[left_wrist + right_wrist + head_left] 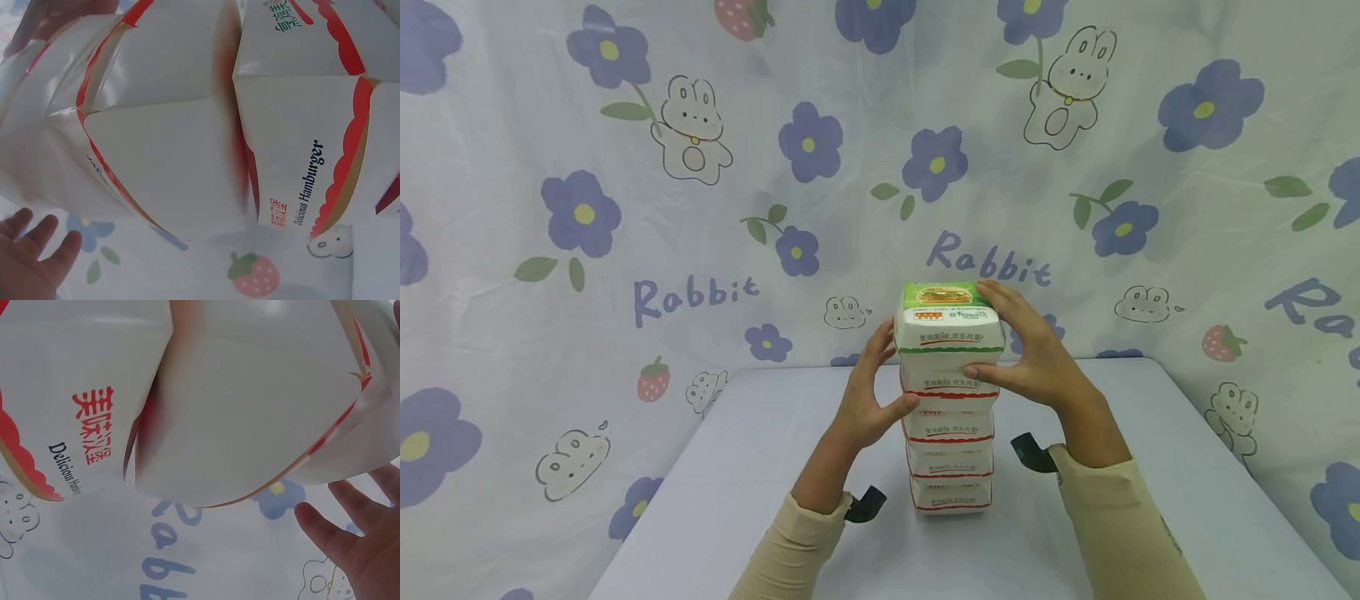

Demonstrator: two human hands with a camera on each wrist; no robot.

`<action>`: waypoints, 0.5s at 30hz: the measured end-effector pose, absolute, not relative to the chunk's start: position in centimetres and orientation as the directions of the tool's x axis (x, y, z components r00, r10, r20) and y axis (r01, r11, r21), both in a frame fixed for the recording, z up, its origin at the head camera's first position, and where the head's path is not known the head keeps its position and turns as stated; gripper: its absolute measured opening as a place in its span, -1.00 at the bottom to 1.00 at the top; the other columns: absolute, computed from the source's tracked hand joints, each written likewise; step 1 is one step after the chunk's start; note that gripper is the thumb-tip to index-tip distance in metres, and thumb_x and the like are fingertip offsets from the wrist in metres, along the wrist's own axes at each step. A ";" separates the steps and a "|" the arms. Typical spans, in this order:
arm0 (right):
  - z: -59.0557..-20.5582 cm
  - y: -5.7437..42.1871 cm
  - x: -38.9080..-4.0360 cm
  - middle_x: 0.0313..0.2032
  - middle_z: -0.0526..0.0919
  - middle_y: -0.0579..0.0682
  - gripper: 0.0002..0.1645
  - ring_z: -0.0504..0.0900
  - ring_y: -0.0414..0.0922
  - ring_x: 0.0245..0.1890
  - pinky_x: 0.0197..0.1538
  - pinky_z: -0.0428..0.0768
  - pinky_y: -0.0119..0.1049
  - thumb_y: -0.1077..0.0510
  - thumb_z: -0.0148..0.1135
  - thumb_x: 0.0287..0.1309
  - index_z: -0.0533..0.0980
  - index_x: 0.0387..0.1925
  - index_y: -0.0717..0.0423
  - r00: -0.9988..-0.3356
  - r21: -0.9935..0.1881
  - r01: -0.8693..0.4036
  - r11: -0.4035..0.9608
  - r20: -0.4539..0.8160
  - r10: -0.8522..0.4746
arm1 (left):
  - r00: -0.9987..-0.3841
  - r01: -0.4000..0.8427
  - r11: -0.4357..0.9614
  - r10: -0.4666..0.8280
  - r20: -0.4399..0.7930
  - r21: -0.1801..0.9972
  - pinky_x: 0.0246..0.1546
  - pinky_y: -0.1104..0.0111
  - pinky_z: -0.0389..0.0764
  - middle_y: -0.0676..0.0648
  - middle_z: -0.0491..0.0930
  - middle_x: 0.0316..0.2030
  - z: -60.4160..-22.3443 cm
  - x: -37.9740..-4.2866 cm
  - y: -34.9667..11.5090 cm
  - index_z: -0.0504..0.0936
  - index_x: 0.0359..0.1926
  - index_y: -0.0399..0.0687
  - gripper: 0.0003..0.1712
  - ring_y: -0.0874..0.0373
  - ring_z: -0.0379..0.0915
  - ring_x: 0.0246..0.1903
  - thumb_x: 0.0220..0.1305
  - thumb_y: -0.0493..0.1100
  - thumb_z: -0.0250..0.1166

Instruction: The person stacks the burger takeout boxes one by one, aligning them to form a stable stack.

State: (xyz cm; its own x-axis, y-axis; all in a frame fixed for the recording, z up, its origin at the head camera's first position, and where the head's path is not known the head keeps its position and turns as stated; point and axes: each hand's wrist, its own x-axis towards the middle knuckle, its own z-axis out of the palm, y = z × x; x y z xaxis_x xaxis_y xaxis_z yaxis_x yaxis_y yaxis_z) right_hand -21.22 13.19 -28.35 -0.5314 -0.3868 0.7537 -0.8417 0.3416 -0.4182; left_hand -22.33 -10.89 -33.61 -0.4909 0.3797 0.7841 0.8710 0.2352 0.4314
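Note:
A tall stack of several paper hamburger boxes stands upright on the table. Its top box (950, 327) has a green lid with a burger picture, and the white boxes (951, 429) below carry red wavy edging. My left hand (868, 400) is at the stack's left side, thumb toward the front; in the left wrist view its fingers (65, 256) are spread beside a box. At the upper right my right hand (1033, 354) has its thumb over the second box's front and its fingers beside the top box. The right wrist view shows those fingers (331, 531) extended near the box wall.
A white table (760, 433) lies under the stack. Behind it hangs a curtain (850, 208) printed with purple flowers, rabbits and strawberries. Black wrist mounts (867, 505) stick out from both beige sleeves close to the lower boxes.

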 end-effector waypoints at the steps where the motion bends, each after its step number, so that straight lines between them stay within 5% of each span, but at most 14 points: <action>1: -28.3 13.2 -21.2 0.29 0.08 0.05 0.14 0.04 0.01 0.27 0.12 0.16 0.18 0.22 0.53 -0.42 0.12 0.27 0.23 -0.531 -0.418 -0.842 0.341 0.754 -0.387 | -0.487 0.873 0.227 0.380 0.787 0.431 0.10 -0.01 0.21 -0.08 0.11 0.27 -33.4 -22.1 -10.8 -0.05 0.33 -0.18 0.01 -0.01 0.02 0.23 0.05 0.32 0.11; 15: -28.5 13.4 -21.4 0.32 0.01 -0.03 0.16 -0.01 -0.03 0.29 0.09 0.22 0.16 0.19 0.52 -0.39 0.09 0.30 0.14 -0.531 -0.418 -0.842 0.342 0.755 -0.384 | -0.512 0.859 0.234 0.373 0.774 0.456 0.13 0.07 0.21 -0.09 0.03 0.30 -32.8 -21.3 -10.7 -0.05 0.32 -0.27 0.03 0.01 0.01 0.24 0.07 0.32 0.09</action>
